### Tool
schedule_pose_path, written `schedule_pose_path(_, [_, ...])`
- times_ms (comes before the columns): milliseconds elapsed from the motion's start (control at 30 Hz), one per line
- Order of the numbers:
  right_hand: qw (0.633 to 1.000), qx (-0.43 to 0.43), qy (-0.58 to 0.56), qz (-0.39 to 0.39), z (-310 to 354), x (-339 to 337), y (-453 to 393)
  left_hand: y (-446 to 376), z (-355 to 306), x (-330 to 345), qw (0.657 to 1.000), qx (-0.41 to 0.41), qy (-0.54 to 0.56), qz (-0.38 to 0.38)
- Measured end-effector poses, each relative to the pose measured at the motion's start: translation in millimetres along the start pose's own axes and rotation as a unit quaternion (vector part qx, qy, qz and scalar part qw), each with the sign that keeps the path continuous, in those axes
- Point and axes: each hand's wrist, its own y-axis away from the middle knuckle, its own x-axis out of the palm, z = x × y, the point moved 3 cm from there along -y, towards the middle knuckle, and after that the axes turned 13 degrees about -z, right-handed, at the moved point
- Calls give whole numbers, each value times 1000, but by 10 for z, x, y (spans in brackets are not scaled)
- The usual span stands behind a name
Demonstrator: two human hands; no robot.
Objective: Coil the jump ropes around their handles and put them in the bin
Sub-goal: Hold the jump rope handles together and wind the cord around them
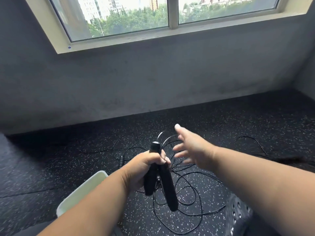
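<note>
Head view: at six o'clock, the left hand [143, 169] clenches two black handles [162, 178] above the speckled floor [255, 126]; the right hand [192, 147] hovers splayed, empty, at three o'clock of them. Loose rope [192, 198] sprawls beneath; the white bin [81, 191] sits at eight o'clock.

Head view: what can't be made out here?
- Bin: inside hidden by the left forearm and bottom edge.
- Right hand: fingers motion-blurred, so contact with the cord is unclear.
- Handles: middles covered by the left hand.
</note>
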Motion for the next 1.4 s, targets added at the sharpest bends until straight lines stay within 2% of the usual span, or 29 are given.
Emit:
schedule_pose_path(67, [990, 16, 53, 130, -159, 186, 82, -30, -35, -62, 999, -5, 47, -16])
schedule_pose_path(133, [975, 1, 85, 204, -278, 314, 170, -52, -63, -109, 995, -10, 95, -31])
schedule_pose_path(267, [980, -78, 73, 170, -281, 356, 235, -80, -88, -144, 984, -14, 164, -72])
schedule_pose_path(367, [983, -115, 35, 137, -157, 313, 242, -67, -71, -153, 987, -15, 148, -64])
schedule_pose_path(467, [987, -118, -15, 111, -54, 293, 233, -23, -39, -135, 992, -32, 114, -46])
schedule_pose_path(700, [979, -150, 43, 128, -98, 381, 295, 66, -15, -81, 989, -67, 132, -26])
schedule_pose_path(800, [975, -170, 38, 135, -91, 385, 306, 100, -50, -80, 984, -70, 161, -18])
schedule_pose_path(933, [972, -170, 43, 156, -108, 360, 304, 104, -44, -71, 987, -66, 148, 9])
schedule_pose_path(1067, [972, -187, 33, 138, -104, 361, 332, 80, -43, -71, 985, -46, 167, 0])
schedule_pose_path(1233, [978, -195, 26, 74, 27, 313, 316, 42, -66, -116, 989, -14, 140, -47])
schedule_pose_path(1300, [978, -180, -7, 103, 53, 305, 334, 31, -90, -124, 987, 10, 140, -77])
schedule_pose_path(1400, [967, -160, -42, 197, -5, 392, 387, 20, -106, -93, 982, 20, 160, -102])
